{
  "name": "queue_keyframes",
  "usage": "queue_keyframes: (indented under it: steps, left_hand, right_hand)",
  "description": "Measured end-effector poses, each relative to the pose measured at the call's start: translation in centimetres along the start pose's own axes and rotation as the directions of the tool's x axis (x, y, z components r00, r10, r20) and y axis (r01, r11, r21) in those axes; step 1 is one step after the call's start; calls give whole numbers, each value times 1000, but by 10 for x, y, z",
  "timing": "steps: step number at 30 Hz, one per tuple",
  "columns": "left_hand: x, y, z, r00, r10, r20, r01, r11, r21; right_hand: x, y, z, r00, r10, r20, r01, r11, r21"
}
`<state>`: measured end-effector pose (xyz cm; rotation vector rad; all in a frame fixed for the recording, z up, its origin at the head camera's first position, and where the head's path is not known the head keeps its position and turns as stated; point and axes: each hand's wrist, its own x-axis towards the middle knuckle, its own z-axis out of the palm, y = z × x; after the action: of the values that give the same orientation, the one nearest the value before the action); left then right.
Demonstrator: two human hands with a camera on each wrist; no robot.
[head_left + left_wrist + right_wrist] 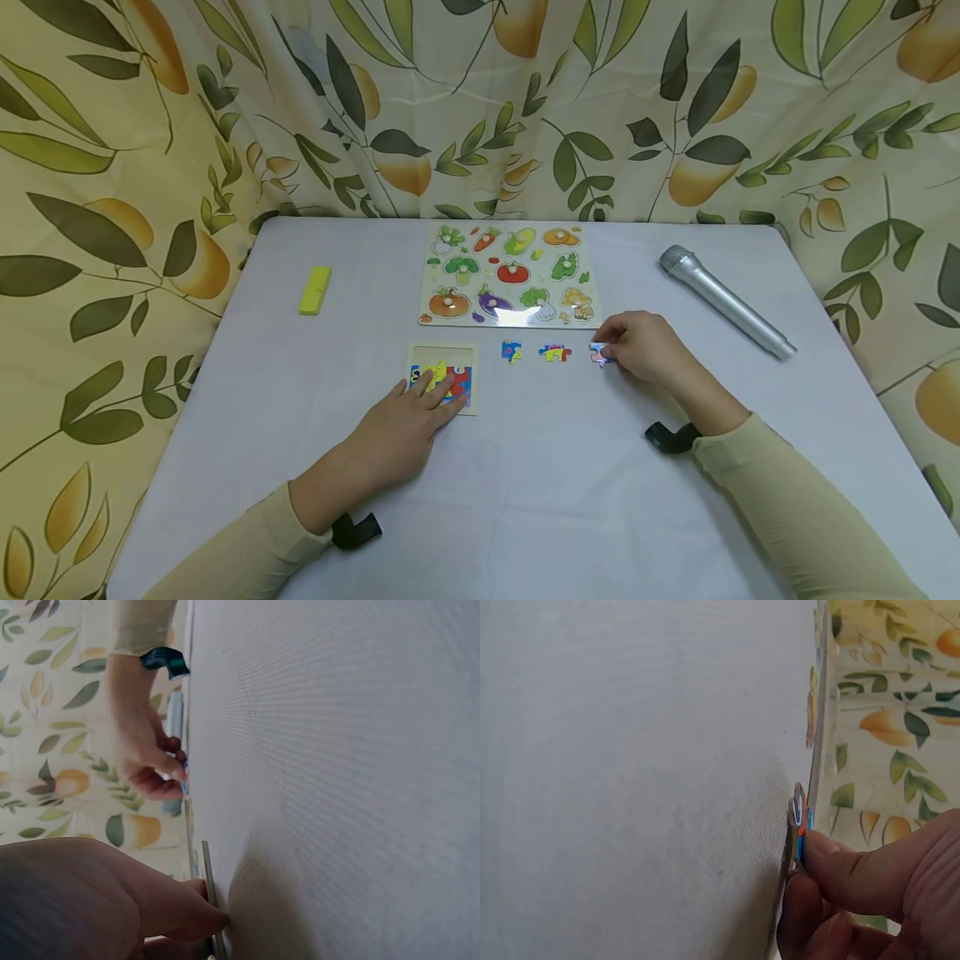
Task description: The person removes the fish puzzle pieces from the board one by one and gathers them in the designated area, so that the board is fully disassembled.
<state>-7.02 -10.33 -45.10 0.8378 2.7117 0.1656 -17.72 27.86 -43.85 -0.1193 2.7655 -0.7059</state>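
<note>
My left hand (401, 429) rests with spread fingers on a small jigsaw puzzle tray (442, 350), covering part of the red, yellow and blue pieces inside. In the left wrist view its thumb (199, 915) lies against the tray's edge. Between thumb and fingertips, my right hand (641, 350) pinches a small puzzle piece (597, 353). The right wrist view shows that same piece (798, 814), tilted up on edge close to the tablecloth. Two loose pieces lie between the hands: a blue and yellow one (512, 351) and a red and yellow one (556, 352).
Behind the loose pieces lies a vegetable picture board (480, 279). A silver microphone (727, 304) lies to the right, and a yellow block (315, 291) at the left. White cloth (540, 500) covers the table, with a patterned curtain (480, 108) hanging behind.
</note>
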Motion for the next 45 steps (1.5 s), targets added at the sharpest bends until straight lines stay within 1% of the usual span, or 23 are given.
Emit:
queue_keyframes:
  steps: [5,9,14,16,20,23,27,31,34,36,39,42,45]
  left_hand:
    - [-1,0,1,1000,-3,-2,3,1000,-5]
    - [-1,0,3,1000,-5,-5,5,1000,-7]
    - [-1,0,3,1000,0,-8,0,1000,-6]
    - [0,0,2,1000,4,-7,-4,1000,0]
    - [1,-1,-1,1000,6,15,-6,1000,5]
    - [3,-4,-5,999,-8,38,10,999,-46]
    - [5,-10,-12,999,-37,24,41,984,-174]
    - [6,-20,-18,996,-71,-51,52,950,-307]
    - [7,-28,-22,988,-105,-110,61,935,-350]
    - [8,-34,-22,982,-137,-133,86,940,-329]
    - [10,-43,-21,972,-192,-138,154,957,-246]
    - [13,-51,-18,964,-243,-112,219,957,-192]
    - [15,-56,-16,961,-267,-73,252,953,-169]
  right_hand:
    - [-2,-1,3,998,-34,-44,31,997,-73]
    - [-3,-4,3,996,-40,-75,32,995,-98]
    - [-4,-11,1,997,-20,-76,16,998,-61]
    - [-3,-16,1,997,-25,-72,22,999,-37]
    - [1,-29,3,998,-37,-42,38,999,20]
    - [5,-42,7,998,-63,-19,64,997,48]
    - [10,-61,17,992,-129,-10,130,989,72]
    - [14,-84,29,982,-186,15,183,977,112]
    - [18,-102,40,975,-219,46,210,966,151]
    - [20,-115,48,968,-240,68,224,956,187]
    - [22,-132,60,954,-283,102,253,939,235]
    - [25,-148,73,936,-328,129,292,926,238]
    - [27,-163,83,922,-359,141,326,921,214]
